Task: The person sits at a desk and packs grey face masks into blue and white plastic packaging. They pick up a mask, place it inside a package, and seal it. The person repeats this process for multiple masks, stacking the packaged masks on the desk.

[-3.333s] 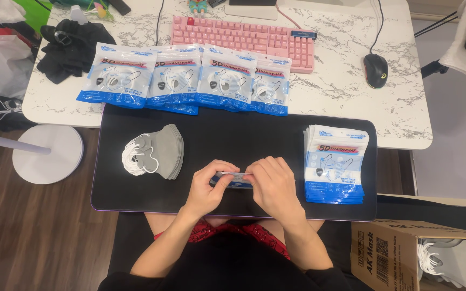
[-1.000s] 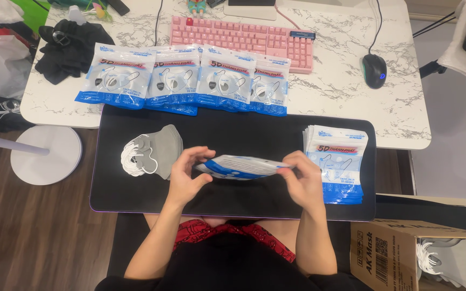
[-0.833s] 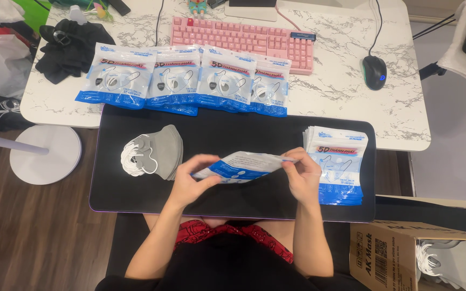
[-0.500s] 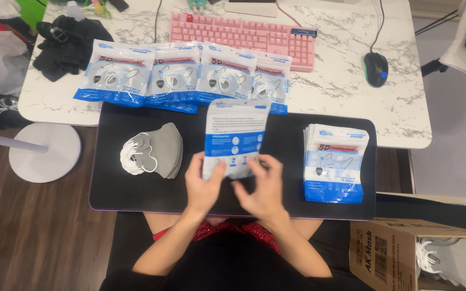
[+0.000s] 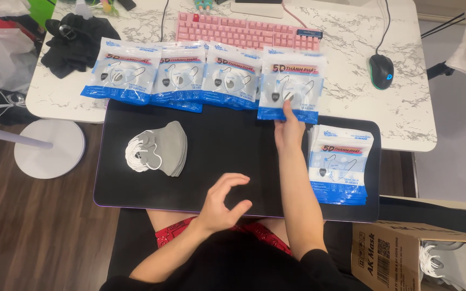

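The right hand (image 5: 288, 125) grasps the lower edge of a mask packet (image 5: 291, 83), which lies at the right end of a row of packets (image 5: 179, 75) on the desk (image 5: 351, 37). The left hand (image 5: 223, 200) hovers released above the black mat (image 5: 227, 145), near grey masks (image 5: 160, 148)

mask packet (image 5: 291, 83) | blue-white, sealed, flat | rightmost in row, overlapping black mat's far edge

Glossy plastic mask packet (image 5: 291, 83), upper centre; matt black mat (image 5: 227, 156) mid-frame; soft grey cloth masks (image 5: 160, 148) left; polished marble-look bench (image 5: 405, 102); cardboard box (image 5: 386, 253), lower right.
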